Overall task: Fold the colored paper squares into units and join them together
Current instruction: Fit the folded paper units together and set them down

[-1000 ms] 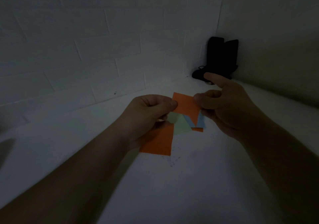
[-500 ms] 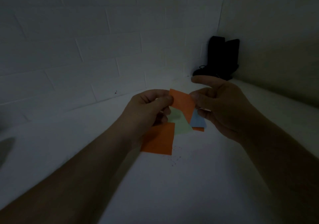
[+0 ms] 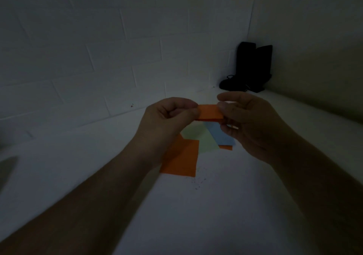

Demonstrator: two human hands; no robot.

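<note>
I hold an orange paper square [image 3: 209, 112] in the air, bent over into a narrow band. My left hand [image 3: 167, 121] pinches its left end between thumb and forefinger. My right hand [image 3: 247, 125] pinches its right end. Below them, on the white table [image 3: 196, 215], lie a flat orange square [image 3: 182, 158], a pale green square [image 3: 202, 138] and a light blue square [image 3: 222, 135], overlapping. A sliver of another orange sheet [image 3: 225, 147] shows under the blue one.
A black object [image 3: 249, 68] stands in the far right corner against the white brick wall [image 3: 98, 48]. A dark shape [image 3: 7, 168] shows at the left edge. The scene is dim.
Both hands rose a little with the orange square, and the sheet went from spread open to bent over into a narrow band between my fingertips.
</note>
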